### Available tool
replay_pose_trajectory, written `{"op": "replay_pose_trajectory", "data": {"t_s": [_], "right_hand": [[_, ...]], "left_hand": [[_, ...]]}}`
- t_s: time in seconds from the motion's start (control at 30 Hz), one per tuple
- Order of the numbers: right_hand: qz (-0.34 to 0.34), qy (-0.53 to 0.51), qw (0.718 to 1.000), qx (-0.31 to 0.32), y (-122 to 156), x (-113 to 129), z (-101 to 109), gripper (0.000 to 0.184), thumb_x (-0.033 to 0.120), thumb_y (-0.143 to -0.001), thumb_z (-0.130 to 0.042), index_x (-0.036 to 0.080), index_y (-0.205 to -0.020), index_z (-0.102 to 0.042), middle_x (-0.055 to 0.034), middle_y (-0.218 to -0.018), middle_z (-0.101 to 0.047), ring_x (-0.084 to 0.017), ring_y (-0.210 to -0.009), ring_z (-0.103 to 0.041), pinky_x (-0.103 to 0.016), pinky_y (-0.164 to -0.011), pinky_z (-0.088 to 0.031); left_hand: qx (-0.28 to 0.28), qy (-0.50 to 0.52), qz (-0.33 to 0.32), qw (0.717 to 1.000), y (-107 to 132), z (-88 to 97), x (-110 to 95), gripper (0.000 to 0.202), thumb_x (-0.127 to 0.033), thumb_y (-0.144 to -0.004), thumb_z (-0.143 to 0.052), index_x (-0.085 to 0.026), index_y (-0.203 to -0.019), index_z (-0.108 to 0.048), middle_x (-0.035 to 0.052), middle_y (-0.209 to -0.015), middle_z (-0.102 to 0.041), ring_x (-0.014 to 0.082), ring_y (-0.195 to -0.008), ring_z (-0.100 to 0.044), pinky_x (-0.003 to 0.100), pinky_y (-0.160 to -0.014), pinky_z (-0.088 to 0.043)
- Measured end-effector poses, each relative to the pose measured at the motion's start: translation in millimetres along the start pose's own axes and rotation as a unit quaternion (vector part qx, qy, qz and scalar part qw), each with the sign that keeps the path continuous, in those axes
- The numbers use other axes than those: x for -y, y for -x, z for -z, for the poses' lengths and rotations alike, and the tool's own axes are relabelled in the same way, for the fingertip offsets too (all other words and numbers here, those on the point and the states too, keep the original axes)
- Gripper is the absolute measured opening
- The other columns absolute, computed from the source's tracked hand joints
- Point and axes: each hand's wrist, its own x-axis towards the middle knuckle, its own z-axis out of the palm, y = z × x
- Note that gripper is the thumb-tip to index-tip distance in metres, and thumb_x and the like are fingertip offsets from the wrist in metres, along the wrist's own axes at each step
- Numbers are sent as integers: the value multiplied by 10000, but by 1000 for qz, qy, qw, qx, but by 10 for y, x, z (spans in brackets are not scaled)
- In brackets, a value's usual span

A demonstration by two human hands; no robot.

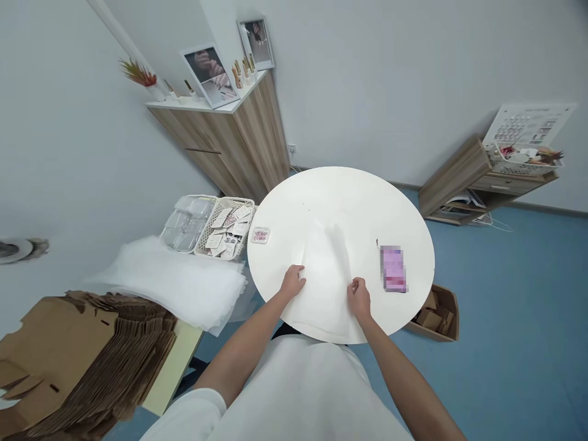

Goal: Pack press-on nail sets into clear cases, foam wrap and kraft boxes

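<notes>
A thin white sheet (pixel 324 275) lies on the round white table (pixel 399 211), its near end by the table's front edge. It looks like the soft packing foam stacked at my left, though white on white blurs its outline. My left hand (pixel 293 282) pinches the sheet's left edge between thumb and fingers. On the opposite edge, my right hand (pixel 359 298) has its fingers curled in and closed on the sheet. Left of the sheet rests a small clear box with pink pieces (pixel 260 235). A purple-pink pixelated rectangle (pixel 394 269) lies to the right of my right hand.
At my left are a stack of white foam sheets (pixel 184 278), folded brown cardboard (pixel 105 361), a basket of cards (pixel 225 236) and a basket of clear packs (pixel 188 223). A wooden cabinet (pixel 257 128) stands behind. A cardboard box (pixel 452 312) sits on the floor right.
</notes>
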Motion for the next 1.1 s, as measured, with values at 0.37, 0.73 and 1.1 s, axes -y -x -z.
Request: {"op": "replay_pose_trajectory", "data": {"t_s": [0.37,0.73,1.1], "right_hand": [[145,246,954,95,320,108,-168,373,294,-743,-472,238,-1111,-452,-94,-1240,-407,-255,-1102,-366,-408,-877,-277],[77,223,970,56,265,184,-267,349,324,-726,-488,229,-1062,-486,-105,-1174,-424,-269,-1041,-389,-443,-858,-271],[127,145,979,58,178,737,-534,317,291,-741,-454,210,-1042,-509,-93,-1153,-448,-246,-1040,-411,-430,-870,-299]], "left_hand": [[39,-208,-123,970,271,-11,-15,455,-334,-722,-525,-231,-1156,-439,85,-1353,-271,278,-1221,-243,440,-965,-231],[96,-126,-115,981,143,59,58,660,-347,-609,-655,-257,-1211,-397,90,-1417,-121,332,-1279,-89,487,-998,-91],[15,-48,-80,996,27,556,439,782,-481,-657,-586,-225,-1307,-235,113,-1415,-84,326,-1269,-121,486,-994,-132]]}}
